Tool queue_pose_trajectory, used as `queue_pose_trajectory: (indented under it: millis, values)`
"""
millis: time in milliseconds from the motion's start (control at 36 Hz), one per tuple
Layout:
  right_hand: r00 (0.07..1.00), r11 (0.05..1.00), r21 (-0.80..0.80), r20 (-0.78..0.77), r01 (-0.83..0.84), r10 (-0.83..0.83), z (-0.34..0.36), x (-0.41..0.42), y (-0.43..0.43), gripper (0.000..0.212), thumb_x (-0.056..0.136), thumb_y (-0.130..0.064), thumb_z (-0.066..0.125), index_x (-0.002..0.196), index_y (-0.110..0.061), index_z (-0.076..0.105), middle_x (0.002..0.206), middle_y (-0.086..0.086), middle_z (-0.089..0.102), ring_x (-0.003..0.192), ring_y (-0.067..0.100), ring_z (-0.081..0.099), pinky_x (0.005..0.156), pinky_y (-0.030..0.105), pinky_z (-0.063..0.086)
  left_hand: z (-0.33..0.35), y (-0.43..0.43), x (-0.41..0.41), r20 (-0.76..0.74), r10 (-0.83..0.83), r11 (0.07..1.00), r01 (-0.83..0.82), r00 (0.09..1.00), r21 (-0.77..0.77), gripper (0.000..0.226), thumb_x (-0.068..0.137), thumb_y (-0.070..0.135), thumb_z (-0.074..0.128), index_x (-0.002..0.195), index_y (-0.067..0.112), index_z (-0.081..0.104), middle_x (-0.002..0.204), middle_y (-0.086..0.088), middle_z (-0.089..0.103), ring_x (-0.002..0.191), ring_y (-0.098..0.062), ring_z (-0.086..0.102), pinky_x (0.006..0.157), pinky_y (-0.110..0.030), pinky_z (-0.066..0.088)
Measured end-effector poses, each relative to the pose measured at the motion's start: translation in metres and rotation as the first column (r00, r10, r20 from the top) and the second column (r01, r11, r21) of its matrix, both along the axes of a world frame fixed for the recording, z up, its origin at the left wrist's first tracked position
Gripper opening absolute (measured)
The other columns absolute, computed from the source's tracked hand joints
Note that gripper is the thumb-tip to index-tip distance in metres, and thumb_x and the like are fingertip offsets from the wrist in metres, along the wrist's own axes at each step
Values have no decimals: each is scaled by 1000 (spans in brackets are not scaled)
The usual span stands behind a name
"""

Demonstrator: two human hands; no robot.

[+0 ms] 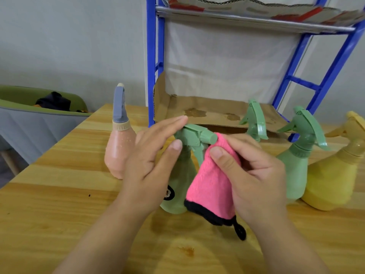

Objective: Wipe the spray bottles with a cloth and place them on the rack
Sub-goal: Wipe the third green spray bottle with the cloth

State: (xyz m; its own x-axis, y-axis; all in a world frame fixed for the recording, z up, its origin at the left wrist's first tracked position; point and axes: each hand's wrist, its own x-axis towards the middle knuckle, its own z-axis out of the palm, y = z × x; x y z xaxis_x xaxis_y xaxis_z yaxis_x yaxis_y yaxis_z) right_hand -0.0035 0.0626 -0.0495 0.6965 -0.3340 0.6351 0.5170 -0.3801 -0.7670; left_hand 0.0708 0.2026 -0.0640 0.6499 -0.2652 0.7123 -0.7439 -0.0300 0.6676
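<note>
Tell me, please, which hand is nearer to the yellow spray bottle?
Right. The right hand, holding the pink cloth, is left of the yellow spray bottle; the left hand is farther left, on the sprayer of a green bottle.

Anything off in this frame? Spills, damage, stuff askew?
Cardboard liner on the lower shelf of the rack has dark blotches like dried spills, and its left flap is bent up. The table shows an orange-brown smear near the front. The peach bottle is beaded with droplets.
</note>
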Motion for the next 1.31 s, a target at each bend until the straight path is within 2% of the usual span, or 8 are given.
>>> queue_pose_trajectory:
  millis: [167, 278, 361, 583, 778, 944, 1139, 1306]
  values:
    - [999, 997, -63, 27, -33, 35, -6, 0, 11, 32, 86, -26, 61, 116, -18, 68, 100, -7, 62, 100, 13, 60, 82, 18, 47, 2, -2, -2, -43, -68, 997, 69, 997, 19, 63, 76, 69, 53, 131, 37, 48, 112, 14, 45, 106, 7, 46, 91, -8, 38]
    - [995, 991, -126, 91, -39, 50, -10, 2, 17, 34, 90, -16, 56, 123, -9, 61, 109, 1, 53, 107, 11, 55, 90, 17, 43, 4, -2, -1, -132, -194, 980, 185, 972, -79, 55, 78, 59, 60, 124, 29, 60, 112, 4, 57, 110, -6, 55, 92, -17, 43]
    - [990, 979, -202, 138, 43, -15, -9, 4, 17, 35, 88, -11, 59, 122, -6, 59, 107, 4, 52, 104, 5, 52, 90, 13, 41, 6, 0, 0, -198, -328, 936, 290, 924, -198, 29, 82, 39, 64, 109, 31, 71, 110, 4, 67, 114, -13, 59, 91, -26, 47]
    - [901, 893, -216, 277, 396, -333, -12, 15, 16, 20, 77, -12, 77, 96, -7, 71, 85, 3, 63, 82, 2, 57, 74, 9, 41, 11, -2, -5, -233, -386, 889, 292, 893, -353, 20, 79, 9, 69, 95, 20, 74, 90, 10, 75, 87, -3, 69, 74, -14, 51]
    - [899, 896, -117, 156, 429, -410, -14, 17, 14, 9, 79, -22, 71, 85, -20, 65, 80, -7, 60, 78, 0, 55, 67, 8, 41, 12, -4, -9, -246, -298, 905, 190, 922, -382, 14, 78, 20, 63, 90, 15, 67, 79, 12, 74, 77, 0, 68, 68, -10, 50]
    - [930, 935, -57, 143, 349, -339, -10, 16, 13, 12, 79, -22, 72, 90, -23, 68, 84, -9, 64, 82, 5, 61, 69, 16, 48, 12, -5, -7, -250, -294, 914, 195, 923, -355, 10, 79, 18, 62, 86, 16, 68, 80, 11, 74, 78, 0, 68, 69, -12, 50]
    - [918, 934, -196, 329, 298, -224, -10, 21, 22, 22, 77, -9, 75, 98, -4, 70, 83, 5, 60, 80, 2, 57, 73, 10, 44, 9, 2, 3, -246, -316, 935, 256, 917, -246, 15, 80, 32, 60, 80, 26, 73, 76, 9, 64, 73, -7, 57, 66, -19, 44]
    - [943, 941, -282, 319, 185, -89, -16, 19, 21, 22, 76, -6, 75, 97, -3, 70, 82, 4, 60, 76, 8, 58, 68, 16, 49, 10, 4, 6, -224, -312, 934, 254, 923, -253, 16, 79, 30, 62, 78, 20, 75, 66, 4, 58, 63, -10, 51, 56, -18, 41]
